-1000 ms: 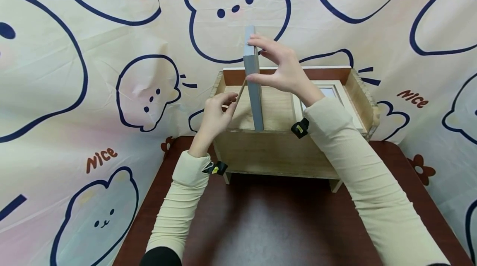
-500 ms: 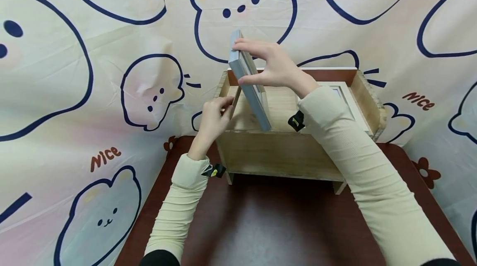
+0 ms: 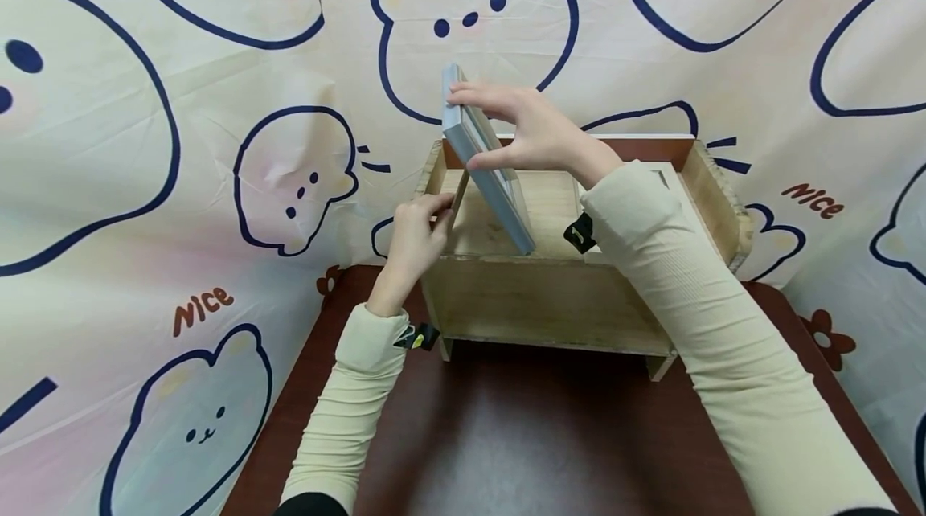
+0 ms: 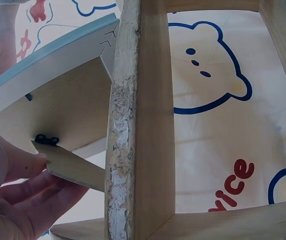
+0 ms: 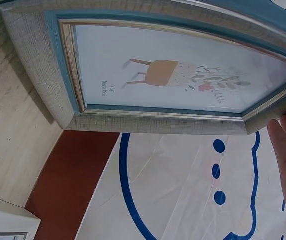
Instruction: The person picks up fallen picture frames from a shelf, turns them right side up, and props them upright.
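Note:
A picture frame (image 3: 494, 198) with a light blue edge leans left, its lower end at the top board of a wooden shelf (image 3: 550, 299). My right hand (image 3: 538, 130) grips its upper part, thumb on the near side and fingers on the far edge. In the right wrist view, the picture frame (image 5: 148, 122) shows its front: greyish wood border, blue inner trim and a printed animal and flower picture. My left hand (image 3: 415, 235) pinches the frame's back stand (image 4: 73, 165) between thumb and fingers. The stand is swung out from the brown backing at a black hinge.
A white picture frame (image 3: 680, 186) lies on the right of the shelf top, partly behind my right sleeve. Raised end boards (image 3: 723, 198) and a red-brown back strip (image 3: 654, 149) border the top. The shelf stands on a dark brown table (image 3: 535, 427), before a cartoon-print cloth.
The picture frame's upper end has tilted left, with my right hand moving along, and more of its front shows. My left hand keeps its pinch on the stand.

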A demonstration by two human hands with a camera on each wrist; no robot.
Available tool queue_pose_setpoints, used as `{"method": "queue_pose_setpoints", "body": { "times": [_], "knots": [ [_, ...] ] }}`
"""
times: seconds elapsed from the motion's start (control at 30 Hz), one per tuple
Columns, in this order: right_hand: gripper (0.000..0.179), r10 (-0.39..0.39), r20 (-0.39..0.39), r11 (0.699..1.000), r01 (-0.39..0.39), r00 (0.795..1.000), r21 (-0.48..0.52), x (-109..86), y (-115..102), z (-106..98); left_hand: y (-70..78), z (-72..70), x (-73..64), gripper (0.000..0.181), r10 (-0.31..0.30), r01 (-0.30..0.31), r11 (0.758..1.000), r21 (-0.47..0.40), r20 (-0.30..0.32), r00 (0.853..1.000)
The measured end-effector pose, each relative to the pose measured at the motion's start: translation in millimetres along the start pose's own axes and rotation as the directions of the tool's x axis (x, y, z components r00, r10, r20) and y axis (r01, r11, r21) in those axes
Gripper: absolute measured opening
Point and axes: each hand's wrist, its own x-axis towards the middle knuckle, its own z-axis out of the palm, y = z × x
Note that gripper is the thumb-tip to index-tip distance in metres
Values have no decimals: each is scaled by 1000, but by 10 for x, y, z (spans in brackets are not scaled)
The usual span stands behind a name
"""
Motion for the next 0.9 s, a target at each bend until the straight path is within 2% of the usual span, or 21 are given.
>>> {"method": "queue_pose_setpoints", "body": {
  "times": [0.2,0.33,0.53,0.7,0.9],
  "knots": [
    [68,-6,-8,1000,6,1000,-24,12,21,21,-18,8,21,18,9,-9,1000,25,-11,1000],
    [69,5,-5,996,-6,1000,-94,25,9,21,-17,10,48,21,2,-1,998,70,-11,1000],
    [70,35,-6,987,-36,999,-156,29,-21,21,7,18,83,22,-49,48,988,149,9,999],
    [70,45,-9,983,-46,999,-175,43,-27,29,20,39,80,25,-99,98,981,169,-7,995],
    [72,51,-11,982,-52,999,-184,42,-37,25,22,111,4,24,-46,55,992,112,-84,995]
  ]
}}
